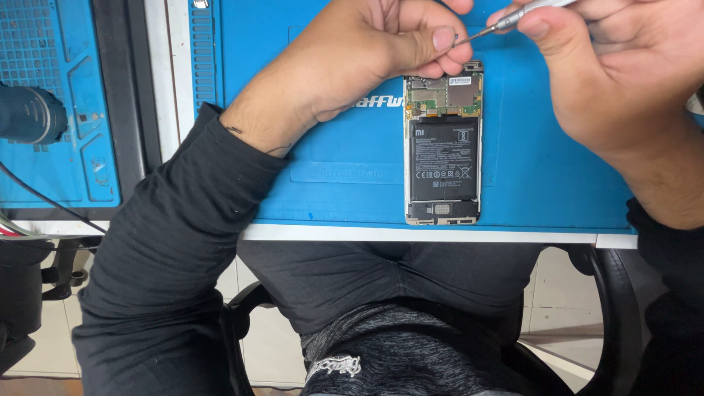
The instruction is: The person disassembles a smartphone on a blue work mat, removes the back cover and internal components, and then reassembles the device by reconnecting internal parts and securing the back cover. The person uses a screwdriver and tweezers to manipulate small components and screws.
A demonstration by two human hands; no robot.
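phone (pixel 443 139), opened with its back cover off, lies flat on the blue work mat (pixel 557 169) near the table's front edge, long axis running away from the person. black battery (pixel 444 159) fills the middle of the body; the circuit board (pixel 444 94) sits above it. left hand (pixel 367 51) rests at the phone's top edge, fingers curled and thumb pressed to that edge. right hand (pixel 623 70) pinches a thin metal screwdriver (pixel 506 20), tip near the top corner.
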